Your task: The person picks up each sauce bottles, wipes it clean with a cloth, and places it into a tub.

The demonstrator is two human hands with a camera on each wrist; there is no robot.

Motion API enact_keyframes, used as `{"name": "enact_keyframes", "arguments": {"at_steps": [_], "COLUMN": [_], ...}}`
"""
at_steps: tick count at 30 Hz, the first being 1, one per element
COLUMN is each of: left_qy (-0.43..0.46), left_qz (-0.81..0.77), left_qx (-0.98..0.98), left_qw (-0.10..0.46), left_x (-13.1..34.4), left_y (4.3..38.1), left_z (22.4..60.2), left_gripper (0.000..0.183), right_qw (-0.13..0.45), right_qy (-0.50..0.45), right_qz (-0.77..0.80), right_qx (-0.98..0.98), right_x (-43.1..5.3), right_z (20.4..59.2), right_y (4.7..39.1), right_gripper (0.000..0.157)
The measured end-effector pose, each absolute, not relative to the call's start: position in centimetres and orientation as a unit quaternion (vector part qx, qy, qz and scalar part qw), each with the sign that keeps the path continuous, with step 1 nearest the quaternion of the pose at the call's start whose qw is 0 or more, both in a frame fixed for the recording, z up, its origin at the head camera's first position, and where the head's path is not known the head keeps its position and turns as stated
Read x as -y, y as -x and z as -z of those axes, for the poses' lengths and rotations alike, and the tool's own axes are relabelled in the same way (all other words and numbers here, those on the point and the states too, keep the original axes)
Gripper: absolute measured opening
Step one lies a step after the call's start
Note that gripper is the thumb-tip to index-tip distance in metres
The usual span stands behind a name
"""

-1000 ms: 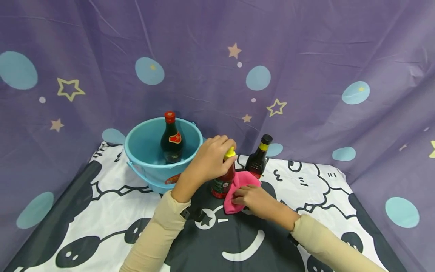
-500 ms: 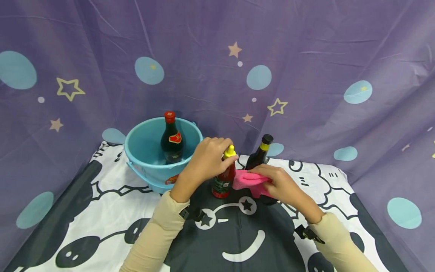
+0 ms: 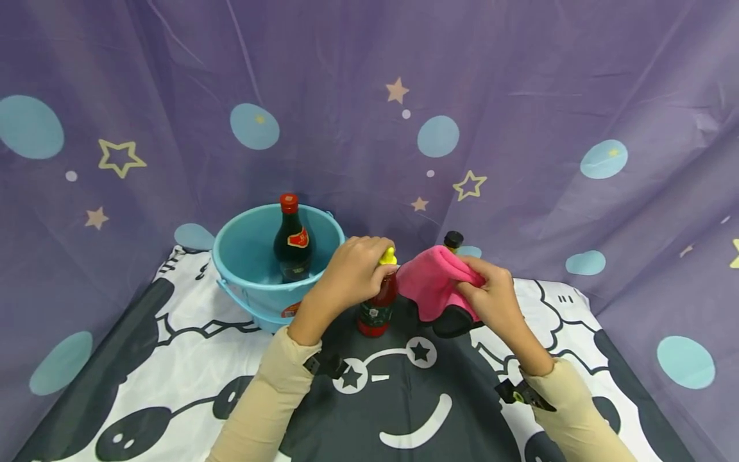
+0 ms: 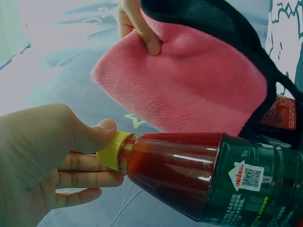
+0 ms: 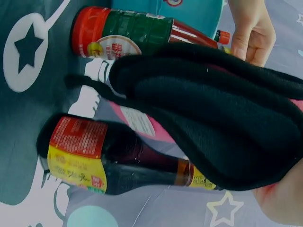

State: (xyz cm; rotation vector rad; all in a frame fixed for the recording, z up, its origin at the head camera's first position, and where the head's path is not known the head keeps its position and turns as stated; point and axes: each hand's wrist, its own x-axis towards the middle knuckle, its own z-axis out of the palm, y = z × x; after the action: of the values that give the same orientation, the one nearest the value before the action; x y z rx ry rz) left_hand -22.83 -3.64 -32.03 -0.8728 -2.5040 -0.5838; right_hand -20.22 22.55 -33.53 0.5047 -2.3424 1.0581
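My left hand [image 3: 353, 273] pinches the yellow cap [image 4: 112, 152] of an upright sauce bottle [image 3: 378, 308] with red-brown contents and a green label. To its right, my right hand [image 3: 491, 295] grips a pink fleece cloth [image 3: 430, 279] by its edge, raised off the table. The right wrist view shows the cloth's black lining [image 5: 222, 118] opened like a pocket, with a white tag on its pink side. Behind the cloth stands a dark sauce bottle [image 5: 137, 163] with a red and yellow label; in the head view mostly its black cap shows.
A light blue bucket [image 3: 260, 295] stands to the left of my left hand. Inside it is a dark bottle [image 3: 293, 250] with a red cap. A patterned black and white cloth [image 3: 190, 359] covers the table, and a purple curtain [image 3: 346, 128] hangs behind.
My right hand has lifted the pink cloth up and to the right from beside the sauce bottle, so it now covers most of the dark bottle. My left hand stays at the yellow cap.
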Motion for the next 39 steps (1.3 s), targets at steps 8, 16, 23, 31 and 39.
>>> {"name": "enact_keyframes", "arguments": {"at_steps": [8, 16, 23, 31, 39], "left_qy": [0.331, 0.325, 0.343, 0.351, 0.353], "left_qz": [0.221, 0.234, 0.215, 0.202, 0.204], "left_qx": [0.895, 0.893, 0.88, 0.879, 0.88], "left_qw": [0.201, 0.205, 0.249, 0.251, 0.245], "left_x": [3.7, 4.2, 4.2, 4.2, 4.3], "left_y": [23.1, 22.7, 23.1, 22.7, 22.5], "left_z": [32.2, 32.5, 32.4, 32.2, 32.2], "left_gripper": [0.025, 0.029, 0.024, 0.02, 0.024], "right_qw": [0.318, 0.398, 0.372, 0.395, 0.355], "right_qy": [-0.128, -0.213, -0.347, -0.362, -0.379], "right_qz": [-0.433, -0.402, -0.345, -0.244, -0.187], "right_qx": [0.834, 0.796, 0.789, 0.808, 0.834], "right_x": [-21.1, -18.8, -16.7, -16.5, -16.2], "right_z": [32.7, 34.2, 36.6, 37.8, 38.9], "right_y": [20.5, 21.0, 21.2, 20.1, 19.9], "right_gripper": [0.028, 0.039, 0.046, 0.055, 0.077]}}
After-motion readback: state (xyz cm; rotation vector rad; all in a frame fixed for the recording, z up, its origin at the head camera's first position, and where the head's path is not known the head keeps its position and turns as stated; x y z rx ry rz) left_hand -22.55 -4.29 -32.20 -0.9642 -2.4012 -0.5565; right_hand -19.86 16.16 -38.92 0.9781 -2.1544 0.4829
